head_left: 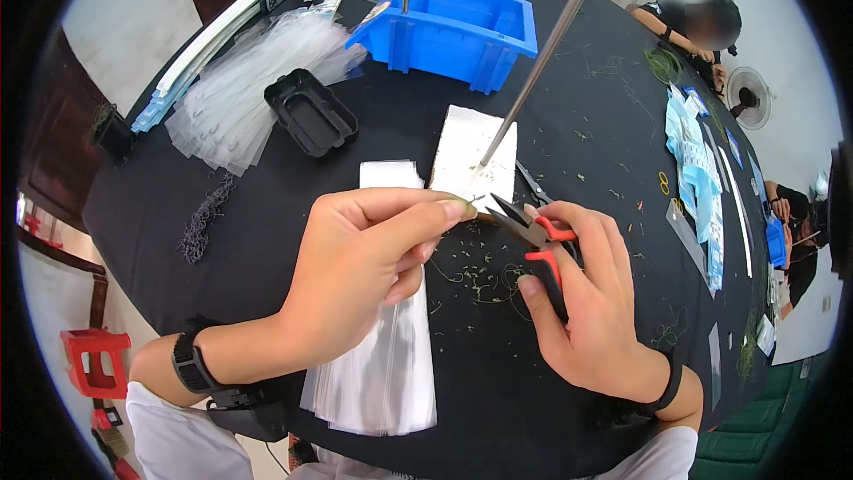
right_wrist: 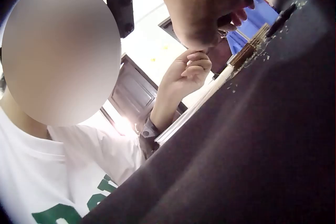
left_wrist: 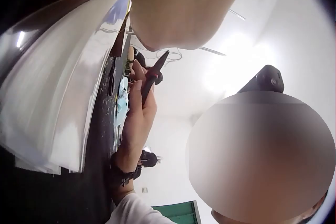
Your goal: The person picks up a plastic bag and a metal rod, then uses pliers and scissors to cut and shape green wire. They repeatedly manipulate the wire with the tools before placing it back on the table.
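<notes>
In the head view the left hand (head_left: pixel 360 253) pinches a small thin green piece (head_left: pixel 473 202) between thumb and forefinger. The right hand (head_left: pixel 591 293) grips red-and-black pliers (head_left: pixel 540 236), their jaws parted and pointing at the left fingertips. The pliers (left_wrist: pixel 154 74) also show in the right hand (left_wrist: pixel 137 121) in the left wrist view. Beneath the hands lie a white board (head_left: pixel 471 147) with a metal rod (head_left: pixel 542 62) standing on it, and a stack of clear plastic sleeves (head_left: pixel 382 373). The right wrist view shows the left hand (right_wrist: pixel 186 74) with curled fingers.
A blue bin (head_left: pixel 462 31), a black case (head_left: pixel 311 111) and fanned plastic sleeves (head_left: pixel 258 89) are at the back. Scissors (head_left: pixel 531 182) lie right of the board. Green scraps and thin wire (head_left: pixel 511 284) are scattered nearby. Two other people sit at the right.
</notes>
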A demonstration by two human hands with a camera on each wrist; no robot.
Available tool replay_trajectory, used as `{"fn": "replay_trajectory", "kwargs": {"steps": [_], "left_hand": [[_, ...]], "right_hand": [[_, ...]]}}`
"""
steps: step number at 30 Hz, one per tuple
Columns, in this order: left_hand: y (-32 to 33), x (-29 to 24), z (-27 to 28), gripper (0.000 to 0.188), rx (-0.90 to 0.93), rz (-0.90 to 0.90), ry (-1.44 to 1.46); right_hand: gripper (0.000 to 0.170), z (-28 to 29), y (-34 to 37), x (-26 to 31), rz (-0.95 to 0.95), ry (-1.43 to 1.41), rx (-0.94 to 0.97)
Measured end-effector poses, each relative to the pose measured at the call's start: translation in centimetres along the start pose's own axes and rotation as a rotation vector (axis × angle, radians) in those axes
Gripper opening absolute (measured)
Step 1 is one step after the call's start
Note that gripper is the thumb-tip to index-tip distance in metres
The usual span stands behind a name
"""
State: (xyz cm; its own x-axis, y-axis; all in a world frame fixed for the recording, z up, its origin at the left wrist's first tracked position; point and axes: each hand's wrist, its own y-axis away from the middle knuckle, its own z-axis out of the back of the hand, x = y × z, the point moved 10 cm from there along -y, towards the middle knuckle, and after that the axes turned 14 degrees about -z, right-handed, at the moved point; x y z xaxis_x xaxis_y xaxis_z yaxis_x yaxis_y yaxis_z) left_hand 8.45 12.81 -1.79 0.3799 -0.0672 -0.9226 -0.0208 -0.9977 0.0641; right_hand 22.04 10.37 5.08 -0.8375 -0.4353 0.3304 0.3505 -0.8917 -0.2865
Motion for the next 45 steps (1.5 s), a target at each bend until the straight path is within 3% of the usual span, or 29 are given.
{"fn": "replay_trajectory", "kwargs": {"steps": [13, 23, 38, 45], "left_hand": [[0.4, -1.9, -0.6, 0.013, 0.054, -0.277, -0.260], [0.6, -2.3, -1.3, 0.014, 0.097, -0.321, -0.277], [0.4, -2.5, -1.0, 0.012, 0.080, -0.431, -0.420], [0.2, -3.0, -1.0, 0.012, 0.083, -0.394, -0.376]], "right_hand": [[0.023, 0.0, 0.5, 0.4, 0.052, 0.013, -0.047], [0.014, -0.6, 0.4, -1.0, -0.048, -0.246, 0.064], [0.012, -2.0, 0.3, -2.2, -0.176, -0.373, 0.295], [0.016, -1.6, 0.4, -2.2, -0.200, -0.437, 0.203]]}}
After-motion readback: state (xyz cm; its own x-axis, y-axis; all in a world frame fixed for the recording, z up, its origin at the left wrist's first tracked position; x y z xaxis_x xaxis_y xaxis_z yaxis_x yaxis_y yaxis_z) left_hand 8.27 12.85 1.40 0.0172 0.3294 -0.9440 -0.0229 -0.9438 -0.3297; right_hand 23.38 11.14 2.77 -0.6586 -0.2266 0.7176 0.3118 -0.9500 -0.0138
